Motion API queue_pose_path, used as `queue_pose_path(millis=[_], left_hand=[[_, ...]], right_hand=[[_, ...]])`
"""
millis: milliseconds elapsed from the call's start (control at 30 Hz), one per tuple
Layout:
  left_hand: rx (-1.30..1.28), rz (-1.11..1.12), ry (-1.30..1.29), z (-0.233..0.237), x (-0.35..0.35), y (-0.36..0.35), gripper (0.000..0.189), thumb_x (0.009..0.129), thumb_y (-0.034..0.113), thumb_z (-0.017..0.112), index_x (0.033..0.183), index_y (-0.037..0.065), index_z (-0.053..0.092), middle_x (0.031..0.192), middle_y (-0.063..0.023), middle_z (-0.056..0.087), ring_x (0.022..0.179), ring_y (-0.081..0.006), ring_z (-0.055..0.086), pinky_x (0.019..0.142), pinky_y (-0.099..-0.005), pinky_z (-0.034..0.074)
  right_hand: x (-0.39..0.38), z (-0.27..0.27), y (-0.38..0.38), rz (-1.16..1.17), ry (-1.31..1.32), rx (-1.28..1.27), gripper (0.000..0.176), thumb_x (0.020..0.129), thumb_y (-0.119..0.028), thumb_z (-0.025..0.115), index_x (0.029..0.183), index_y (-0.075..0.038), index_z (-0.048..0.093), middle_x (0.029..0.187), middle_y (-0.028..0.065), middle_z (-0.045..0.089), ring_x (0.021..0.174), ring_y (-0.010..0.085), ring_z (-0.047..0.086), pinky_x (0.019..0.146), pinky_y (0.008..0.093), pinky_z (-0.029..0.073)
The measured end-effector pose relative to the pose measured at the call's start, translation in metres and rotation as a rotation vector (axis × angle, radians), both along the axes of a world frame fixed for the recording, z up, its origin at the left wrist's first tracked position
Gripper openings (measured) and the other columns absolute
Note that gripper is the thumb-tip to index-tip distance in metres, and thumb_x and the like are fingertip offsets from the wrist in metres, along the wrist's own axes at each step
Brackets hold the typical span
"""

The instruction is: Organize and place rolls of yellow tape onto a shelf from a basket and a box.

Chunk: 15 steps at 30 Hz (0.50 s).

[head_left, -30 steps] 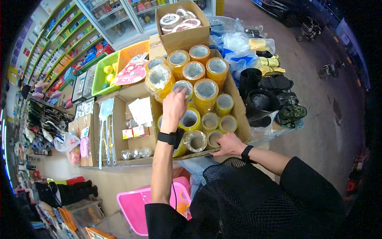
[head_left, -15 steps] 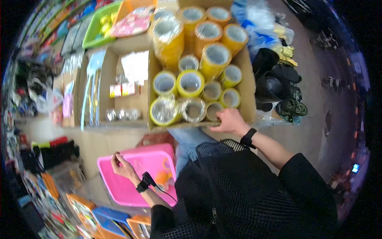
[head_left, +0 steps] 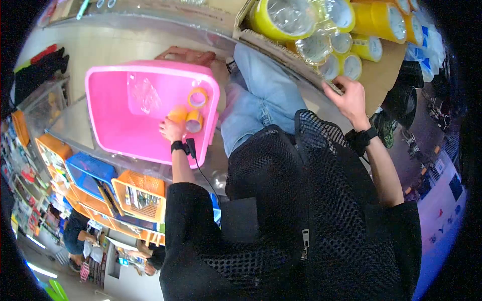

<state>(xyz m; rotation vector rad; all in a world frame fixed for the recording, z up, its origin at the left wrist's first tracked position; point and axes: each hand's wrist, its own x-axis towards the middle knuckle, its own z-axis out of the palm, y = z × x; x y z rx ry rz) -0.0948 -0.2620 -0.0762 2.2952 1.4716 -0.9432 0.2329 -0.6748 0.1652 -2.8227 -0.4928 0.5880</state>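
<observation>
My left hand is down inside a pink plastic tub, its fingers closed against a yellow-orange roll of tape that looks slightly blurred. Right beside that roll lies a second tape roll, and a third orange roll rests by the tub's wall. A crumpled clear wrapper is also in the tub. My right hand grips the near rim of a cardboard box. Inside this box stand several yellow tape rolls, some wrapped in clear plastic.
Orange baskets and a blue basket stand below the tub. Black shoes and clear-and-blue plastic bags are right of the box. Two other people appear at the lower left.
My left hand has gone from above the tub down to the tape rolls in it. My view has turned toward the tub. My right hand stays at the box's rim.
</observation>
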Motion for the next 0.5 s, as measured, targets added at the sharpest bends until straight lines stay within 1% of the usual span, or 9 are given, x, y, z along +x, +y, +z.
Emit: queue_pose_path(millis=[33, 67, 167, 233, 267, 333, 367, 467, 500], left_hand=[[0.141, -0.016, 0.020, 0.007, 0.004, -0.001, 0.089, 0.065, 0.046, 0.075, 0.132, 0.001, 0.037, 0.132, -0.0271, 0.039, 0.125, -0.0443, 0.036, 0.096, -0.0520, 0.040], [0.125, -0.008, 0.035, 0.011, 0.004, 0.001, 0.089, 0.065, 0.046, 0.075, 0.132, 0.001, 0.037, 0.132, -0.0271, 0.039, 0.125, -0.0443, 0.036, 0.096, -0.0520, 0.040], [0.256, 0.107, -0.038, 0.013, -0.007, 0.010, 0.100, 0.061, 0.050, 0.078, 0.135, 0.001, 0.031, 0.131, -0.0283, 0.037, 0.123, -0.0434, 0.038, 0.098, -0.0514, 0.039], [0.291, 0.199, 0.042, 0.012, -0.014, 0.008, 0.116, 0.054, 0.056, 0.082, 0.137, 0.001, 0.024, 0.130, -0.0303, 0.038, 0.122, -0.0447, 0.039, 0.098, -0.0517, 0.038], [0.284, 0.199, 0.048, 0.000, -0.027, 0.010, 0.116, 0.054, 0.056, 0.082, 0.137, 0.001, 0.024, 0.130, -0.0303, 0.038, 0.122, -0.0447, 0.039, 0.098, -0.0517, 0.038], [0.033, 0.219, -0.040, -0.035, -0.071, 0.012, 0.129, 0.046, 0.061, 0.084, 0.138, -0.001, 0.018, 0.129, -0.0325, 0.037, 0.121, -0.0464, 0.040, 0.099, -0.0520, 0.038], [0.090, 0.165, -0.052, -0.040, -0.079, 0.008, 0.130, 0.044, 0.063, 0.084, 0.137, -0.002, 0.021, 0.125, -0.0317, 0.040, 0.116, -0.0471, 0.044, 0.096, -0.0526, 0.040], [0.120, 0.190, -0.085, -0.021, -0.059, 0.002, 0.127, 0.045, 0.062, 0.084, 0.136, -0.002, 0.023, 0.120, -0.0304, 0.043, 0.111, -0.0467, 0.047, 0.092, -0.0529, 0.042], [0.168, 0.151, -0.080, -0.029, -0.064, 0.005, 0.122, 0.046, 0.061, 0.083, 0.134, -0.001, 0.026, 0.116, -0.0292, 0.044, 0.107, -0.0465, 0.049, 0.088, -0.0537, 0.044]], right_hand=[[0.000, 0.001, 0.001, 0.013, 0.010, -0.004, 0.047, 0.075, -0.048, 0.067, 0.077, -0.001, 0.066, 0.075, 0.0160, 0.064, 0.068, 0.0332, 0.063, 0.063, 0.0395, 0.049], [0.000, 0.001, 0.002, 0.023, 0.024, -0.020, 0.047, 0.075, -0.048, 0.067, 0.077, -0.001, 0.066, 0.075, 0.0160, 0.064, 0.068, 0.0332, 0.063, 0.063, 0.0395, 0.049], [-0.002, 0.002, 0.007, 0.031, 0.001, 0.039, 0.042, 0.077, -0.044, 0.067, 0.075, -0.001, 0.064, 0.073, 0.0150, 0.063, 0.066, 0.0326, 0.061, 0.062, 0.0389, 0.048], [-0.002, 0.001, 0.007, 0.045, 0.011, 0.026, 0.042, 0.078, -0.043, 0.067, 0.074, -0.001, 0.064, 0.073, 0.0150, 0.063, 0.066, 0.0329, 0.061, 0.062, 0.0388, 0.048], [0.000, 0.000, 0.006, 0.053, 0.000, 0.025, 0.041, 0.078, -0.042, 0.067, 0.074, -0.001, 0.064, 0.072, 0.0151, 0.062, 0.066, 0.0331, 0.061, 0.062, 0.0388, 0.048], [-0.002, -0.001, 0.004, 0.044, 0.041, -0.029, 0.041, 0.078, -0.042, 0.067, 0.075, -0.001, 0.064, 0.075, 0.0156, 0.063, 0.068, 0.0338, 0.061, 0.062, 0.0393, 0.047], [-0.004, -0.001, 0.006, 0.056, 0.020, -0.011, 0.041, 0.078, -0.042, 0.067, 0.076, -0.001, 0.064, 0.077, 0.0157, 0.063, 0.070, 0.0341, 0.061, 0.063, 0.0398, 0.048], [-0.006, -0.001, 0.003, 0.085, -0.036, -0.007, 0.041, 0.078, -0.043, 0.066, 0.078, -0.002, 0.063, 0.078, 0.0156, 0.062, 0.072, 0.0343, 0.061, 0.063, 0.0408, 0.048], [-0.006, -0.003, 0.002, 0.109, -0.054, -0.018, 0.041, 0.078, -0.043, 0.066, 0.078, -0.002, 0.062, 0.079, 0.0155, 0.062, 0.072, 0.0343, 0.061, 0.063, 0.0413, 0.048]])
